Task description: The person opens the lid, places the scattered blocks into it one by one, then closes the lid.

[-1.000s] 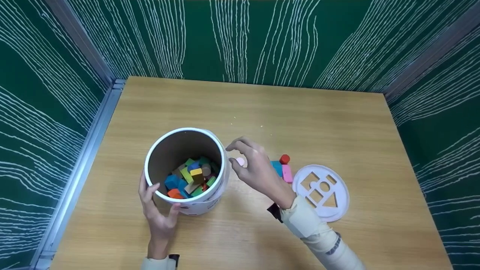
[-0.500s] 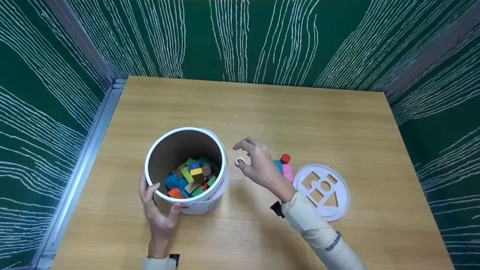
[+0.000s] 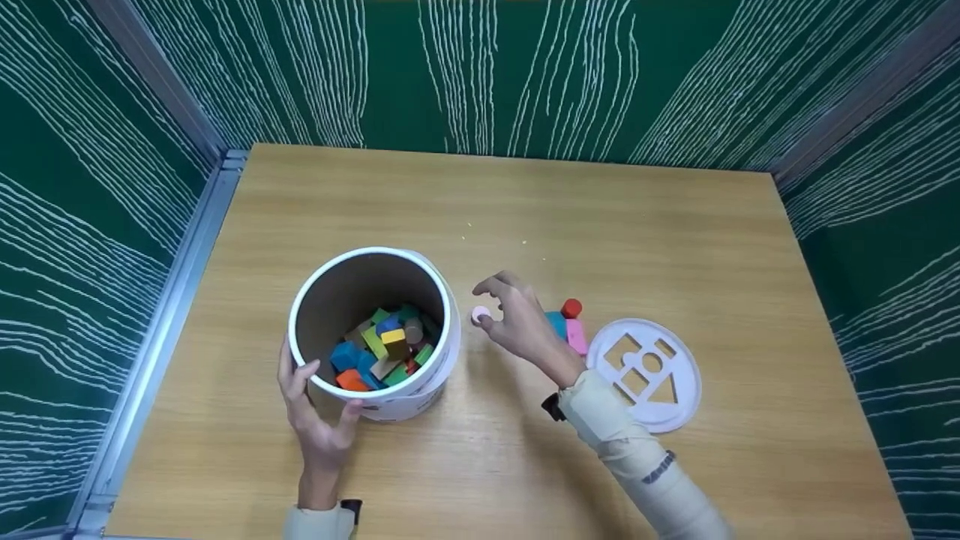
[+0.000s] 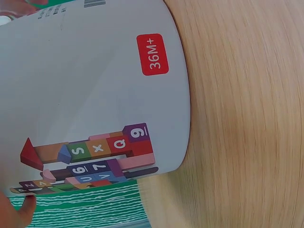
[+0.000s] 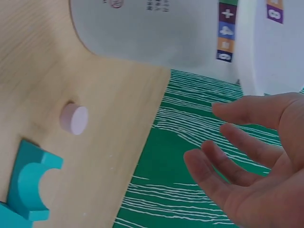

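Note:
A white cardboard tub (image 3: 409, 407) of coloured wooden blocks (image 3: 394, 341) stands at centre left. My left hand (image 3: 319, 435) holds its near left side, with fingers and thumb at the rim. A printed picture of a block castle (image 4: 99, 159) shows on the tub's wall in the left wrist view. To the right of the tub, my right hand (image 3: 517, 322) hovers with loosely bent fingers and nothing in them. A small pale pink cylinder block (image 5: 74, 118) sits on the table below it, overlapped by the thumb in the head view.
Right of the right hand lie a teal arched block (image 5: 28, 185), a pink block (image 3: 577, 337) and a red cylinder block (image 3: 571, 308). Further right is the white lid (image 3: 688, 382) with shaped holes. Green walls with white lines surround the wooden table (image 3: 600, 225).
My right hand has drawn back a little to the right, away from the tub, with its fingers spread. The left hand and the tub keep their place; the head view has shifted slightly.

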A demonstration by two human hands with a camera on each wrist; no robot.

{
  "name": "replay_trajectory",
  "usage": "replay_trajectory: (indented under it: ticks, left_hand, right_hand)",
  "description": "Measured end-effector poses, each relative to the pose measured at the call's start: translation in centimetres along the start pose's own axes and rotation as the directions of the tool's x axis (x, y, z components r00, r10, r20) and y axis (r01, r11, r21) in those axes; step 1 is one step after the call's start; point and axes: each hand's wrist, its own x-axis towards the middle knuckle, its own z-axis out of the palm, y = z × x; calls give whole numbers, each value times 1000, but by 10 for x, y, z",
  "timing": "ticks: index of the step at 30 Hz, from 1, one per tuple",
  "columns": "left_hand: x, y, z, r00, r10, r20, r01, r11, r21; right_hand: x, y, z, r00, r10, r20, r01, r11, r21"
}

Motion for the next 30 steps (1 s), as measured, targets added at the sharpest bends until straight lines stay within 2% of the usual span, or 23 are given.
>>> replay_trajectory:
  ticks: [6,16,23,30]
  left_hand:
    - [6,-5,3,1000,11,-1,-11,1000,0]
    - [3,-5,1,1000,5,-3,-5,1000,7]
    - [2,-5,0,1000,19,0,-19,1000,2]
    - [-1,-6,0,1000,26,0,-26,1000,9]
  right_hand:
    - [11,9,5,997,74,34,-73,997,-28]
    - [18,26,26,989,122,79,-119,992,-36]
    - [19,35,41,989,114,91,-108,991,-78]
    - [19,42,56,984,104,146,-85,988,-131]
